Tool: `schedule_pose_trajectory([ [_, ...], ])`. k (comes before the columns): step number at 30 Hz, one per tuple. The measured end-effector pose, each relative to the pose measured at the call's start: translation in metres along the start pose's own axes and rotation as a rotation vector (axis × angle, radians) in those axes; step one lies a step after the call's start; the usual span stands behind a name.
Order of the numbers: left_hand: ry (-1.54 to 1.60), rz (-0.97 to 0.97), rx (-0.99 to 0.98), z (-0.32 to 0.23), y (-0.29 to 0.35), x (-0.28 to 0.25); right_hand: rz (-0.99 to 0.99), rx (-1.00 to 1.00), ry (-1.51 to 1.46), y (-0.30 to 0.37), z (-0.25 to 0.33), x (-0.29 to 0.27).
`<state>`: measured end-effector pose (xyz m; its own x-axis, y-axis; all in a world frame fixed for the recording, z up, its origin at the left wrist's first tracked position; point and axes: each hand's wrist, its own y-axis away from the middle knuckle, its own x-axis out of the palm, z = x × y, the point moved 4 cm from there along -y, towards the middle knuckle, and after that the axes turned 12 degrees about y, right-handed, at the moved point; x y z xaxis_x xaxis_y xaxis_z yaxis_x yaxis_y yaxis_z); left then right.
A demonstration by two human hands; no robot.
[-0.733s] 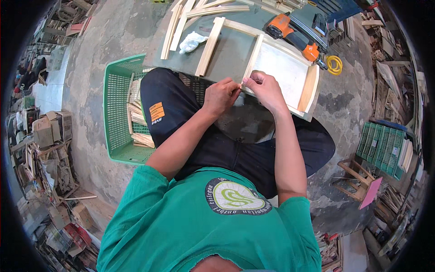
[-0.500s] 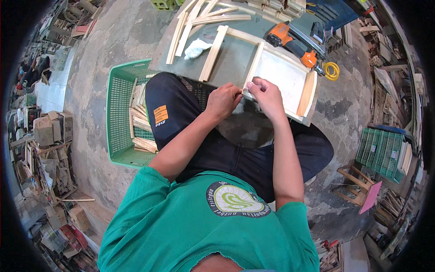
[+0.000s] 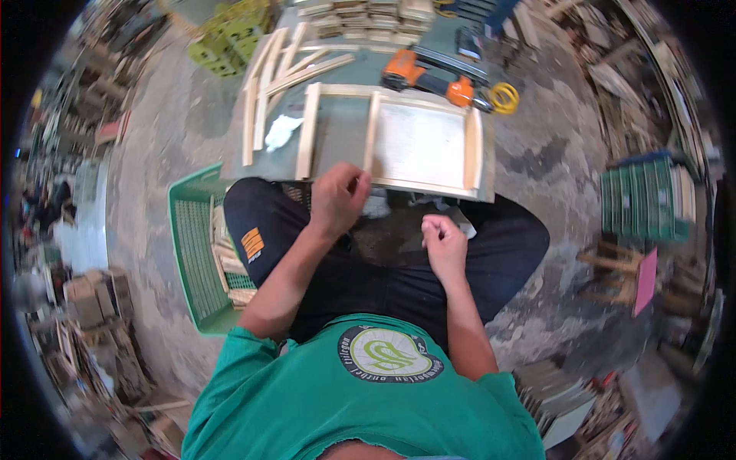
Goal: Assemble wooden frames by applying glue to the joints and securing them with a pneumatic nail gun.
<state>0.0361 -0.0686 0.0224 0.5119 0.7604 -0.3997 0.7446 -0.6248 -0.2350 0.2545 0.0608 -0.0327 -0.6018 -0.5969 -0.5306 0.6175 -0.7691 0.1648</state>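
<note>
A wooden frame (image 3: 429, 187) with a white panel (image 3: 418, 146) lies at the near edge of the work table. My left hand (image 3: 337, 201) hovers at the frame's near left corner, its fingers curled; I cannot tell whether it touches the wood. Apart from the frame, my right hand (image 3: 445, 244) is over my lap with thumb and fingers pressed together. Whatever either hand may hold is hidden or too small to make out. An orange and black nail gun (image 3: 429, 80) rests beyond the frame. Left of the panel, a loose wooden strip (image 3: 308, 130) lies beside the frame.
Several wooden strips (image 3: 264, 96) and a crumpled white bag (image 3: 283, 132) lie on the table's left side. Stacked wood pieces (image 3: 368, 19) stand at the back. A yellow coiled hose (image 3: 504, 98) is by the nail gun. A green basket (image 3: 201, 268) of wood pieces stands left of my leg.
My right hand has come off the frame's near edge and moved back over my lap. My left hand has shifted left. The whole view has turned, so the table appears further left.
</note>
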Motion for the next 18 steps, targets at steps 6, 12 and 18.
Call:
schedule_pose_trajectory([
  [6, -0.035, 0.395, 0.395, -0.042, 0.004, 0.096, -0.353, 0.08, 0.036, -0.038, -0.02, -0.06],
  [12, -0.208, 0.565, 0.522, -0.02, -0.022, 0.167, -0.34, 0.156, -0.099, -0.033, -0.068, -0.054],
  [18, -0.357, 0.652, 0.523, -0.016, -0.021, 0.189, -0.318, 0.241, -0.09, -0.028, -0.07, -0.061],
])
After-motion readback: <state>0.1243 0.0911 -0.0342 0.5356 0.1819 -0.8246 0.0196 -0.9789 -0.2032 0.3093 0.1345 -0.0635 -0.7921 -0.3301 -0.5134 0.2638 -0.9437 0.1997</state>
